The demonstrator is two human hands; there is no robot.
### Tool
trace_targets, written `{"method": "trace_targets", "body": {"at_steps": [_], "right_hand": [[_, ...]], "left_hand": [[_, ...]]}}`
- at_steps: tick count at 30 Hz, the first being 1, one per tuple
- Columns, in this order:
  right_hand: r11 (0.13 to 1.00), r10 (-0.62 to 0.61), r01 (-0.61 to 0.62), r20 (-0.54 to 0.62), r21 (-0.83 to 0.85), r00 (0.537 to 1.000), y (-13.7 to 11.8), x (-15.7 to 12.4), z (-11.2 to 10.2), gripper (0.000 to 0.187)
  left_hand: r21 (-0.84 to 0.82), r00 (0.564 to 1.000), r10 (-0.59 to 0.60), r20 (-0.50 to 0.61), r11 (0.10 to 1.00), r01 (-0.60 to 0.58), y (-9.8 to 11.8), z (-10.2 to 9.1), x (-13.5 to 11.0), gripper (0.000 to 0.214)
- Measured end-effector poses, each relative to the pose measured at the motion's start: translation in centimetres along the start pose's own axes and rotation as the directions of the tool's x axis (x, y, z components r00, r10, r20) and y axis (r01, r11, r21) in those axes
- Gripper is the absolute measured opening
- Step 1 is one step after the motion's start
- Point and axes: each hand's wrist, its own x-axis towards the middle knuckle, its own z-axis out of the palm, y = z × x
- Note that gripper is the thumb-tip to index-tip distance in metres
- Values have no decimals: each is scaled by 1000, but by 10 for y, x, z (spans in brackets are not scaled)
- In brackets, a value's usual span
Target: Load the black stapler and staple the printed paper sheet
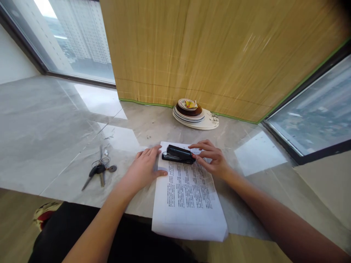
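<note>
A black stapler (pixel 179 153) lies crosswise on the upper part of printed sheets of paper (pixel 189 223). My right hand (pixel 212 159) has its thumb and fingers around the stapler's right end, where a small red spot shows by the fingertips. On the other side, my left hand (pixel 146 166) rests over the left edge of the paper, its thumb stretched onto the page and its fingers extended. It holds nothing. The lower end of the paper hangs over the counter's front edge.
A bunch of keys (pixel 99 170) lies on the grey marble counter (pixel 68 146) at the left. Behind the paper stands a stack of plates (pixel 189 116) with a small yellow packet (pixel 191 104) on top. A bamboo blind (pixel 205 54) hangs at the back, between windows.
</note>
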Motion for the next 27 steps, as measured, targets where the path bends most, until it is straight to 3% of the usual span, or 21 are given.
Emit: {"method": "trace_targets", "body": {"at_steps": [3,6,9,11,13,16,18,21,24,25,27], "right_hand": [[999,46,-46,-12,11,999,-2,-1,-1,26],[988,157,-157,-84,3,984,-4,2,8,9],[976,213,-213,-9,-49,977,-8,6,24,42],[986,131,-128,27,-109,991,-12,6,32,38],[974,-59,55,-13,-218,998,-19,4,32,35],[813,-387,367,52,-452,921,-31,0,20,45],[677,-489,518,206,-523,848,-38,-1,11,41],[584,-541,625,325,-518,776,-46,1,5,33],[589,-563,655,342,-473,752,-50,3,9,32],[634,-553,624,296,-458,779,-50,4,12,34],[812,-430,421,73,-404,900,-50,5,18,38]], "left_hand": [[-45,999,-5,-46,999,3,-2,4,-1,90],[-214,993,-52,-108,976,28,-5,9,-1,98],[-522,974,-189,-128,847,96,-2,8,-1,87],[-766,949,-307,-78,627,140,2,3,-1,65],[-940,922,-385,43,297,168,7,-5,-2,46],[-966,899,-356,254,-142,216,12,-15,-2,36],[-924,894,-292,339,-284,257,13,-18,-1,36],[-896,895,-253,366,-354,267,12,-15,0,33],[-903,902,-253,349,-347,252,12,-12,1,34],[-910,901,-264,344,-332,250,12,-12,1,34],[-924,895,-300,331,-294,244,13,-13,1,34]]}}
